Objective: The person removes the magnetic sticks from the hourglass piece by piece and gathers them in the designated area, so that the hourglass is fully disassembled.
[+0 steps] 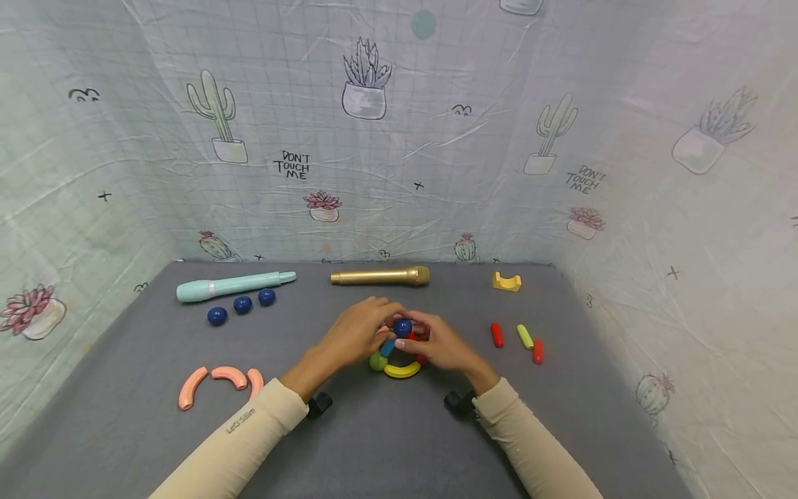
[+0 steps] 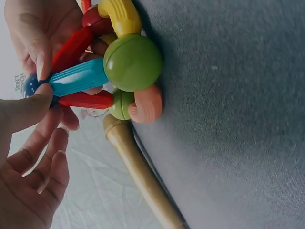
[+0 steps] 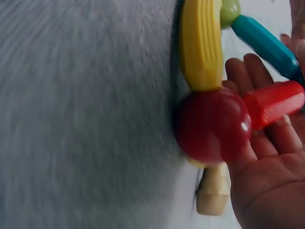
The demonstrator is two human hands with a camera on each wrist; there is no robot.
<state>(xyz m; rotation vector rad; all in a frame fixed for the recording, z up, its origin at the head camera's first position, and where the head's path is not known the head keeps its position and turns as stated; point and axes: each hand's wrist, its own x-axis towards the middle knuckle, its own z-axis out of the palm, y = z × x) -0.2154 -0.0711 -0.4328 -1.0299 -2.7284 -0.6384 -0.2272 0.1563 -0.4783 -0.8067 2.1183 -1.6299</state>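
A small toy frame of sticks and balls stands on the grey table [image 1: 386, 443] at the centre. It has a blue ball [image 1: 402, 327] on top, a teal stick [image 1: 388, 347], a green ball [image 1: 377, 361], a yellow curved piece [image 1: 402, 371] and a red ball [image 1: 422, 359]. My left hand [image 1: 382, 324] and right hand [image 1: 416, 333] meet at the top, each pinching the blue ball. In the left wrist view my thumb [image 2: 24, 107] presses where the teal stick [image 2: 78, 77] joins the blue ball [image 2: 31, 85]. The right wrist view has my palm [image 3: 267, 181] behind a red stick [image 3: 274, 102].
At the back lie a teal wand [image 1: 233, 285], three loose blue balls [image 1: 242, 305], a gold microphone [image 1: 380, 276] and a yellow arch block [image 1: 506, 281]. Three pink curved pieces [image 1: 218, 380] lie front left. Red and yellow-green sticks [image 1: 525, 337] lie right. Printed cloth walls enclose the table.
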